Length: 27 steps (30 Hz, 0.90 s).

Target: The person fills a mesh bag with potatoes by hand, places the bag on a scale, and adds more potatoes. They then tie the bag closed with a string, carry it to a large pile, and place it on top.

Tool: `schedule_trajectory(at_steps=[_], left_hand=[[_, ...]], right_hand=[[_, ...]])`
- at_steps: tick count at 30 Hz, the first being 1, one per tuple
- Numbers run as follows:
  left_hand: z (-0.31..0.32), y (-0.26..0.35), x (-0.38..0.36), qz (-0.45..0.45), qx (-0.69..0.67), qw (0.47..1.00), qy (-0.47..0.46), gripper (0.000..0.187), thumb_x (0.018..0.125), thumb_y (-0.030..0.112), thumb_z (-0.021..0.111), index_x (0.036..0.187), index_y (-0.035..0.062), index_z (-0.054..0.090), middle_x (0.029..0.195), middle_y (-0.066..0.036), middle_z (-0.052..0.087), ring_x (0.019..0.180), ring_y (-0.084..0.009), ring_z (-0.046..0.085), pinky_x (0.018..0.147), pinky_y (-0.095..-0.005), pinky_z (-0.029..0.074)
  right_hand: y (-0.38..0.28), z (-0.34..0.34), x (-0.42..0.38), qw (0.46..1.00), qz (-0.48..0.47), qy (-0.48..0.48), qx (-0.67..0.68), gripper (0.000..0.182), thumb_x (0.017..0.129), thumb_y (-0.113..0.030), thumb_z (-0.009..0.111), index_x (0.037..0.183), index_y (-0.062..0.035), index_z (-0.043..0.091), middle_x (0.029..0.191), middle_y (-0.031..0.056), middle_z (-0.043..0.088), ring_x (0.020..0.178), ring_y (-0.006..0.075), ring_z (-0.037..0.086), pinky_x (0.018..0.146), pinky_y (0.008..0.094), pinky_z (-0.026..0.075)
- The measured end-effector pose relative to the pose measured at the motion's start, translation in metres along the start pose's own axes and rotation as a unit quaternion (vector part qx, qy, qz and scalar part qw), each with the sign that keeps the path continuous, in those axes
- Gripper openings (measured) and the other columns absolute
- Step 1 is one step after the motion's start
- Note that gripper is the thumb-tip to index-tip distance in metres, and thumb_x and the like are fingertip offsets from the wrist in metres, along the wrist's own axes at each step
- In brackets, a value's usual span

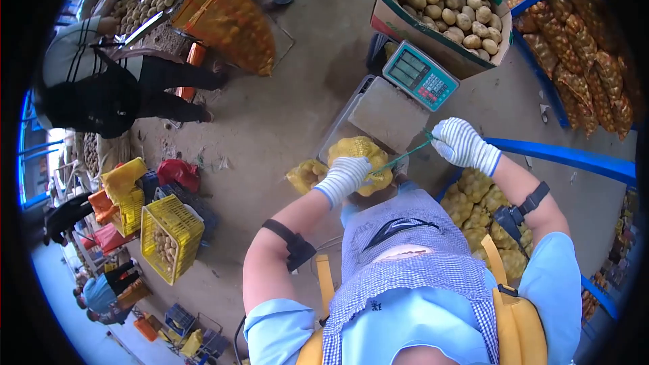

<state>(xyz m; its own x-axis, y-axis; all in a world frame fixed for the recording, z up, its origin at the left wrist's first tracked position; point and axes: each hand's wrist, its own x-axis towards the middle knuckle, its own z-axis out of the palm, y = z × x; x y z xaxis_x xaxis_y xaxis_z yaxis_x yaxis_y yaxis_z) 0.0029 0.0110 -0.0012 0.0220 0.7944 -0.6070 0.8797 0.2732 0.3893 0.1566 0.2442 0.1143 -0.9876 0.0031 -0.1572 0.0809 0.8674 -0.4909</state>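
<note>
From the head view, the left hand, in a white-and-grey striped knit glove, has its fingers closed on a yellow mesh bag of potatoes, mid-frame beside a grey scale platform. The right hand, in a matching glove, clamps its fingers on a thin green cord.

1. I see a broad, dull grey-brown floor running through the middle, scuffed and littered with small scraps.
2. On my right, a thick blue rail crosses toward the frame's edge.
3. Blue framework lines the far left edge, where cool, bluish light comes through.
4. At lower left I get a pale blue expanse; I can't tell whether it's wall or floor.
5. A yellow slatted crate stands left of centre.
</note>
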Motion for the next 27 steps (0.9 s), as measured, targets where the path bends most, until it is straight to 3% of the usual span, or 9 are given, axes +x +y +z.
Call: schedule_trajectory(at_steps=[10,14,16,17,18,20,22,25,27], left_hand=[[0.047,-0.022,0.010,-0.096,-0.689,0.716,-0.052,0.042,0.084,0.052,0.053,0.089,0.0102,0.060,0.073,-0.002,0.056,0.057,-0.0109,0.053,0.048,-0.0238,0.041],[0.048,-0.002,0.019,-0.103,-0.886,0.450,0.036,0.036,0.091,0.039,0.047,0.067,0.0112,0.044,0.060,0.001,0.041,0.045,-0.0091,0.037,0.040,-0.0194,0.027],[0.044,0.014,0.032,-0.242,-0.938,0.204,0.140,0.032,0.090,0.036,0.050,0.072,0.0092,0.047,0.064,-0.001,0.047,0.050,-0.0115,0.044,0.041,-0.0212,0.033],[0.125,-0.008,0.063,-0.151,-0.871,0.383,0.267,0.030,0.089,0.035,0.053,0.080,0.0060,0.049,0.068,-0.004,0.051,0.057,-0.0180,0.055,0.048,-0.0226,0.044],[0.048,0.033,0.049,-0.216,-0.939,0.115,0.240,0.033,0.087,0.034,0.055,0.087,0.0027,0.048,0.072,-0.008,0.053,0.065,-0.0235,0.060,0.061,-0.0254,0.052],[0.043,0.047,0.052,-0.235,-0.890,0.241,0.308,0.036,0.087,0.035,0.056,0.089,0.0005,0.047,0.074,-0.010,0.054,0.069,-0.0258,0.061,0.065,-0.0252,0.053],[0.046,0.044,0.050,-0.317,-0.835,0.333,0.303,0.038,0.087,0.037,0.055,0.087,-0.0002,0.048,0.074,-0.007,0.055,0.071,-0.0243,0.062,0.061,-0.0255,0.052],[0.066,0.028,0.050,-0.193,-0.420,0.804,0.373,0.032,0.083,0.033,0.062,0.085,0.0024,0.055,0.067,-0.010,0.057,0.064,-0.0238,0.061,0.056,-0.0355,0.046],[0.060,0.025,0.044,-0.177,-0.358,0.854,0.334,0.031,0.081,0.034,0.063,0.085,0.0035,0.056,0.066,-0.012,0.057,0.064,-0.0236,0.061,0.057,-0.0361,0.046]], right_hand=[[0.046,0.108,-0.007,0.993,0.058,-0.076,-0.066,0.021,0.074,-0.023,0.054,0.069,-0.0050,0.062,0.070,0.0142,0.061,0.070,0.0321,0.060,0.066,0.0423,0.046],[-0.025,0.145,-0.023,0.946,-0.091,-0.308,-0.044,0.021,0.067,-0.020,0.053,0.062,-0.0049,0.066,0.064,0.0166,0.063,0.060,0.0312,0.063,0.054,0.0420,0.049],[-0.069,0.194,-0.019,0.944,-0.132,-0.303,0.016,0.022,0.070,-0.021,0.050,0.066,-0.0059,0.066,0.072,0.0161,0.066,0.064,0.0300,0.065,0.057,0.0454,0.049],[-0.097,0.194,0.006,0.951,-0.157,-0.266,0.015,0.023,0.073,-0.021,0.049,0.069,-0.0062,0.066,0.078,0.0155,0.066,0.069,0.0287,0.065,0.061,0.0449,0.050],[-0.117,0.197,0.018,0.956,-0.182,-0.229,0.016,0.023,0.076,-0.021,0.048,0.072,-0.0066,0.066,0.085,0.0149,0.067,0.074,0.0273,0.065,0.065,0.0444,0.050],[-0.132,0.361,0.019,0.948,-0.207,0.098,0.219,0.025,0.084,-0.024,0.047,0.083,-0.0058,0.065,0.085,0.0169,0.065,0.082,0.0308,0.063,0.075,0.0384,0.049],[-0.136,0.257,0.047,0.929,-0.194,-0.301,0.089,0.027,0.083,-0.026,0.049,0.095,-0.0037,0.060,0.089,0.0190,0.063,0.087,0.0315,0.061,0.080,0.0389,0.047],[-0.154,0.178,0.033,0.855,-0.247,-0.446,0.091,0.041,0.083,-0.030,0.051,0.111,-0.0004,0.053,0.095,0.0222,0.060,0.096,0.0326,0.058,0.087,0.0397,0.044],[-0.140,0.195,-0.008,0.828,-0.156,-0.412,0.346,0.029,0.082,-0.028,0.055,0.096,-0.0037,0.062,0.093,0.0181,0.063,0.091,0.0344,0.059,0.084,0.0405,0.045]])
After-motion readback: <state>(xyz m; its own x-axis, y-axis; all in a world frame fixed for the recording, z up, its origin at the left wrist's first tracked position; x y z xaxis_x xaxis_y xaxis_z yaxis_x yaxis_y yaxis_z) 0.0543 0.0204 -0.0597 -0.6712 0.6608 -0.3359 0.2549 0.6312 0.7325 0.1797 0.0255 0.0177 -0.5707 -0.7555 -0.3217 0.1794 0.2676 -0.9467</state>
